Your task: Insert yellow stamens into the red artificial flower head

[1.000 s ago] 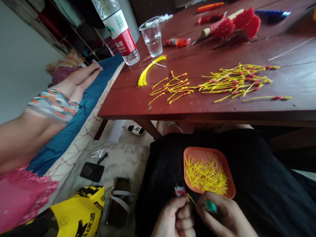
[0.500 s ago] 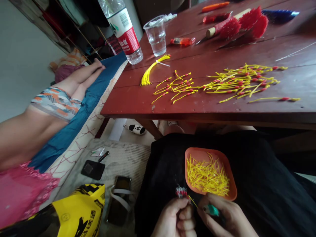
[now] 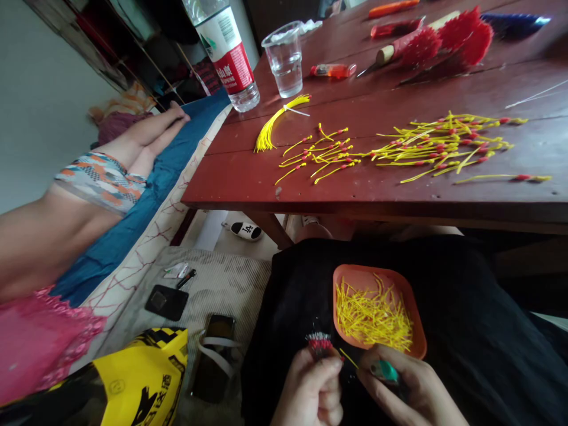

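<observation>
My left hand point(image 3: 313, 381) is closed round a small bundle point(image 3: 320, 343) with red and whitish tips fanning out above the thumb. What the tips are made of is too small to tell. My right hand point(image 3: 403, 384) is curled round a green lighter point(image 3: 385, 371), mostly hidden by the fingers. A short yellow cord point(image 3: 348, 358) runs between the two hands, its lower end at my right fingertips. Just beyond the right hand, an orange tray point(image 3: 416, 319) of cut yellow cords point(image 3: 373, 313) rests on the black cloth point(image 3: 297, 284) over my lap.
On the red-brown table point(image 3: 231, 183) lie yellow cords with red beads point(image 3: 444, 145), a tied yellow bundle point(image 3: 270, 127), an orange lighter point(image 3: 332, 70) and red brush-like bundles point(image 3: 452, 38). A water bottle point(image 3: 231, 65) and a plastic cup point(image 3: 286, 65) stand there. A person point(image 3: 102, 183) lies at left.
My left hand has shifted slightly left, and the bundle's red and whitish tips now show more widely above it. My right hand has barely moved. The camera view has shifted slightly.
</observation>
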Demonstrator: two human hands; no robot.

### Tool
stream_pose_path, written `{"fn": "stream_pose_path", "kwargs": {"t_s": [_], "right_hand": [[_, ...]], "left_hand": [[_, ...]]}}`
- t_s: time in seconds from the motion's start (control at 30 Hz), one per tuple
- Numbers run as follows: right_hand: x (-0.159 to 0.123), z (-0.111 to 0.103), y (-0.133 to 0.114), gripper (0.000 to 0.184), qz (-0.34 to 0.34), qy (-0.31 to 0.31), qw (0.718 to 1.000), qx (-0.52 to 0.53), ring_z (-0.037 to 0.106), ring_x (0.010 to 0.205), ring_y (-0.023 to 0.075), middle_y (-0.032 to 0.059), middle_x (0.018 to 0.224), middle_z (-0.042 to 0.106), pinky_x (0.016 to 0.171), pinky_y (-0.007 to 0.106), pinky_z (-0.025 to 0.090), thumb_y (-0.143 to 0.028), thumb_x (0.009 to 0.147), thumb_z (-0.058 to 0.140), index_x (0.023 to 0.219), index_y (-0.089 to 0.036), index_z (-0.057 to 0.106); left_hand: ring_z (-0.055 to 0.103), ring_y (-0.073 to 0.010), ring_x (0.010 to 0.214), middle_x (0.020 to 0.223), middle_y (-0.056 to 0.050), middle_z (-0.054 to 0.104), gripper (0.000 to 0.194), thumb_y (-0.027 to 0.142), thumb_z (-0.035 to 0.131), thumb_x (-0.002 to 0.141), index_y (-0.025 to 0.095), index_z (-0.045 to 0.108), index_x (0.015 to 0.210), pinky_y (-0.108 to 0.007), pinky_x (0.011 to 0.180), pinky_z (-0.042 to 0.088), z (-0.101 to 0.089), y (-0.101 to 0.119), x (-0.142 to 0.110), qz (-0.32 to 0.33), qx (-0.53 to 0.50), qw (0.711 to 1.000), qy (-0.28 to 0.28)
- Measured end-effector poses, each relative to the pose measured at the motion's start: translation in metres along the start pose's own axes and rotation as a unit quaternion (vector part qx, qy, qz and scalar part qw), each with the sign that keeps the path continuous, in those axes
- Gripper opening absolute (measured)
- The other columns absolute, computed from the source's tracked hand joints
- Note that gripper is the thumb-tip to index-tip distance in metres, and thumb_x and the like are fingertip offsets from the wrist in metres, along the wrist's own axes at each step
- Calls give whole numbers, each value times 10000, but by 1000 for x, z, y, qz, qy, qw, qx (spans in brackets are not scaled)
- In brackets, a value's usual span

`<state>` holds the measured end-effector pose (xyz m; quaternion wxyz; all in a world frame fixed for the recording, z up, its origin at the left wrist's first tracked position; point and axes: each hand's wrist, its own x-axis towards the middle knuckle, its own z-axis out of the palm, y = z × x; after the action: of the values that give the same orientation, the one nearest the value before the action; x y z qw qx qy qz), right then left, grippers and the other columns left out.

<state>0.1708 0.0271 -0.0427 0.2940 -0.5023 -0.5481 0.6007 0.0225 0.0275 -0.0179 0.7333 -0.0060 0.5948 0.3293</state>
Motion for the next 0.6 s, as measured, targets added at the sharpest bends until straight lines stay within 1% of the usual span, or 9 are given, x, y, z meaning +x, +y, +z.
{"fn": "stream_pose_path", "kwargs": {"t_s": [0.13, 0.27, 0.37, 0.4, 0.47, 0.53, 0.6], "right_hand": [[2, -1, -1, 259, -4, -21, 1000, -13, 493, 545, 160, 13, 581, 548, 525, 236, 426, -337, 834, 428, 648, -181, 518], [2, -5, -5, 231, -17, -5, 1000, -20, 514, 526, 157, 5, 568, 553, 508, 227, 439, -303, 825, 454, 635, -192, 520], [2, -6, -8, 121, -46, 10, 999, -26, 605, 629, 187, 38, 687, 632, 594, 241, 486, -277, 794, 522, 784, -183, 597], [1, -5, -8, 131, -59, 10, 998, -35, 627, 671, 193, 51, 737, 651, 629, 246, 495, -265, 784, 537, 851, -181, 611], [0, -3, -5, 170, -85, 4, 994, -72, 648, 707, 193, 68, 798, 670, 648, 246, 502, -232, 781, 533, 919, -185, 621], [-2, -1, 0, 188, -115, -1, 984, -136, 655, 700, 197, 67, 795, 677, 629, 258, 503, -172, 776, 501, 911, -194, 630], [-3, 0, 4, 217, -149, -8, 965, -214, 654, 693, 210, 66, 783, 682, 613, 281, 498, -119, 765, 473, 892, -195, 631]], "left_hand": [[175, 2, 316, 343, 140, 314, 360, 349, 772, 503, 173, 497, 654, -174, 353, 66, -1, -2, 0, 24, 24, 999, 16], [136, -4, 297, 320, 139, 290, 329, 394, 751, 529, 171, 542, 649, -183, 331, 73, -6, -3, 3, 65, 83, 994, 10], [152, -9, 292, 345, 125, 303, 334, 435, 740, 538, 158, 569, 614, -194, 321, 87, -6, -2, 3, 98, 148, 984, 0], [169, -13, 294, 352, 120, 309, 337, 444, 734, 547, 154, 574, 611, -197, 324, 96, -7, -2, 2, 106, 168, 980, -2], [205, -27, 307, 347, 115, 313, 349, 467, 711, 576, 150, 580, 637, -198, 340, 125, -8, -3, 1, 107, 197, 975, 3], [249, -47, 331, 360, 103, 348, 374, 488, 683, 603, 144, 596, 720, -199, 363, 170, -13, -8, 0, 101, 218, 970, 21], [382, -91, 404, 450, 40, 483, 383, 473, 667, 631, 137, 633, 811, -216, 418, 281, -18, -14, -1, 128, 267, 953, 60]]}}
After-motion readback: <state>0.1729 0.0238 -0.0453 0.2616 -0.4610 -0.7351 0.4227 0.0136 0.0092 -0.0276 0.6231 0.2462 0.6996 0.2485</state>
